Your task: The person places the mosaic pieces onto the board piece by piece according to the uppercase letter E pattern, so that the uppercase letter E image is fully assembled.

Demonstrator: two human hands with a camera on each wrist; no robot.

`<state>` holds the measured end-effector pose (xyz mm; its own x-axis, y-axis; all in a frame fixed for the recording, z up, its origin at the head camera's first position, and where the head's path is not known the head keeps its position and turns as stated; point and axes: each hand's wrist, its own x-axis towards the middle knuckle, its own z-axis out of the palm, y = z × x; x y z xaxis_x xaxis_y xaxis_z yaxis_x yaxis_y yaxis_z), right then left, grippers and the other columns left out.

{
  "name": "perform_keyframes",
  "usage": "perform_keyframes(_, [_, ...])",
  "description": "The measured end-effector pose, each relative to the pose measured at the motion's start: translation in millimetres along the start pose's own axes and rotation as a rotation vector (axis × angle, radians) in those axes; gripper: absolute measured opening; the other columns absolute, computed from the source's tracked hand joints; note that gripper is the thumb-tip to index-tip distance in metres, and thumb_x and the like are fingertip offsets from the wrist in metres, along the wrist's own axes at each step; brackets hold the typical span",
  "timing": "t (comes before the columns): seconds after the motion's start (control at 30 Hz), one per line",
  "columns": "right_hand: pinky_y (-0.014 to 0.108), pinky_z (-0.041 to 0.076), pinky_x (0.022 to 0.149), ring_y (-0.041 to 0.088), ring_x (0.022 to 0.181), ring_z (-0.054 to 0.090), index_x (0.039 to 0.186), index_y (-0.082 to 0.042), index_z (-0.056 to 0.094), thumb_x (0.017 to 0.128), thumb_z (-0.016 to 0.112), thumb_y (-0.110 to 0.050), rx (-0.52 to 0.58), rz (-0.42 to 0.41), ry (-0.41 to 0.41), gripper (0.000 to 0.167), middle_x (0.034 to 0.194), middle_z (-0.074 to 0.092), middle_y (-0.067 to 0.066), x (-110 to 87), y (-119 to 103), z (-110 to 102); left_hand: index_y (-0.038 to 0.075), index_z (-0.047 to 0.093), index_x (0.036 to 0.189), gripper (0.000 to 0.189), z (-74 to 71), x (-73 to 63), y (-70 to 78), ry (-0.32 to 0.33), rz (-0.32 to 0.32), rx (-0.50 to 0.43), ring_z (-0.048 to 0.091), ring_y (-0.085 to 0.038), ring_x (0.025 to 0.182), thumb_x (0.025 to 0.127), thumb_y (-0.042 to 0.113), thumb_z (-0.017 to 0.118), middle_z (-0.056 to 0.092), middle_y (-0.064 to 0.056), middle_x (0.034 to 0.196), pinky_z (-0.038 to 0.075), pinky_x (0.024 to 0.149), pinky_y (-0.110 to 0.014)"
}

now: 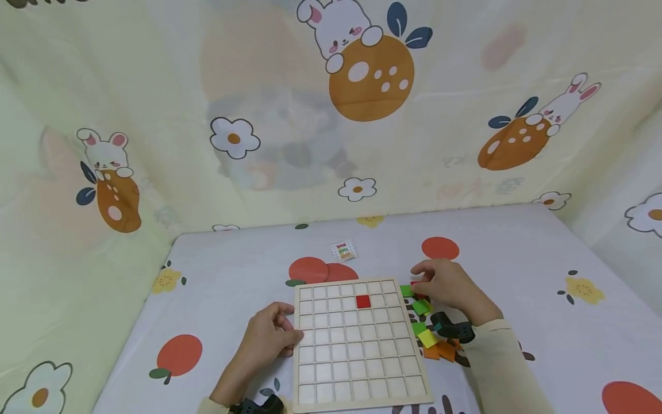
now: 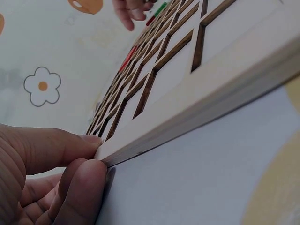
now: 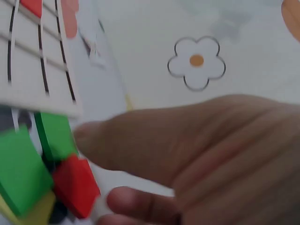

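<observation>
A wooden grid board [image 1: 360, 345] with pale square cells lies on the table, and one red tile [image 1: 363, 301] sits in a cell near its far side. At the board's left edge, my left hand [image 1: 270, 332] pinches the frame [image 2: 154, 129] between thumb and finger. Just past the far right corner, my right hand [image 1: 446, 286] hovers at the pile of loose tiles, thumb and fingers apart. A loose red tile [image 3: 77, 186] lies close to its fingertips, beside green tiles [image 3: 21, 173]; I see nothing held between them.
More green, yellow [image 1: 427, 338] and orange tiles [image 1: 439, 351] lie along the board's right side, some overlapping. Behind the board is a small card [image 1: 343, 250] with a coloured grid pattern. A printed curtain [image 1: 289, 190] hangs at the table's back edge.
</observation>
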<state>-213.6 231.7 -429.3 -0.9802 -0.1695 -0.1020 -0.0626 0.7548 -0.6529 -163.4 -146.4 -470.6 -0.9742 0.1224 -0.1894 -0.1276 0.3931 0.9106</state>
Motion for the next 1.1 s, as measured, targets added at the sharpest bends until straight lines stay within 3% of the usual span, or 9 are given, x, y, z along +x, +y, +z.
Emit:
perform_keyframes(0.13, [0.033,0.048,0.063,0.023,0.083,0.054,0.120,0.000,0.071,0.088,0.082,-0.021,-0.026,0.056,-0.031,0.040,0.091,0.061,0.007,-0.2,7.3,-1.4,-0.004,0.060,0.128,0.053,0.4,-0.1,0.2,0.004,-0.001,-0.001,0.063,-0.013,0.056,0.082,0.000,0.084,0.060,-0.010,0.088,0.058,0.051,-0.026])
perform_keyframes(0.53, [0.033,0.048,0.065,0.025,0.087,0.054,0.108,-0.005,0.074,0.086,0.081,-0.016,-0.098,0.080,0.005,0.025,0.091,0.060,0.008,4.5,9.8,5.2,-0.004,0.060,0.128,0.052,-0.1,0.1,1.1,0.002,0.001,-0.006,0.062,-0.013,0.055,0.082,0.000,0.084,0.060,-0.010,0.086,0.057,0.050,-0.025])
perform_keyframes(0.8, [0.033,0.046,0.063,0.023,0.082,0.053,0.100,-0.009,0.077,0.089,0.078,-0.012,0.013,0.044,0.030,0.011,0.081,0.059,0.004,3.7,8.8,3.7,-0.004,0.060,0.128,0.052,-1.0,-0.2,2.7,0.000,-0.007,-0.011,0.063,-0.013,0.055,0.082,0.000,0.083,0.060,-0.009,0.086,0.057,0.050,-0.025])
perform_keyframes(0.97, [0.033,0.053,0.068,0.024,0.087,0.057,0.110,-0.003,0.077,0.090,0.076,-0.008,0.115,0.006,-0.006,0.020,0.089,0.067,0.006,3.8,5.4,4.8,-0.004,0.060,0.128,0.052,-1.3,-1.0,3.5,0.001,-0.014,-0.009,0.062,-0.013,0.055,0.082,0.000,0.084,0.060,-0.009,0.085,0.057,0.050,-0.025])
perform_keyframes(1.1, [0.033,0.055,0.068,0.025,0.091,0.057,0.115,0.000,0.075,0.086,0.073,-0.002,0.124,-0.001,-0.023,0.030,0.093,0.066,0.007,4.9,4.5,5.6,-0.003,0.060,0.128,0.052,-0.9,-0.8,4.1,0.000,-0.016,-0.008,0.062,-0.013,0.055,0.082,0.001,0.084,0.060,-0.009,0.085,0.057,0.051,-0.025])
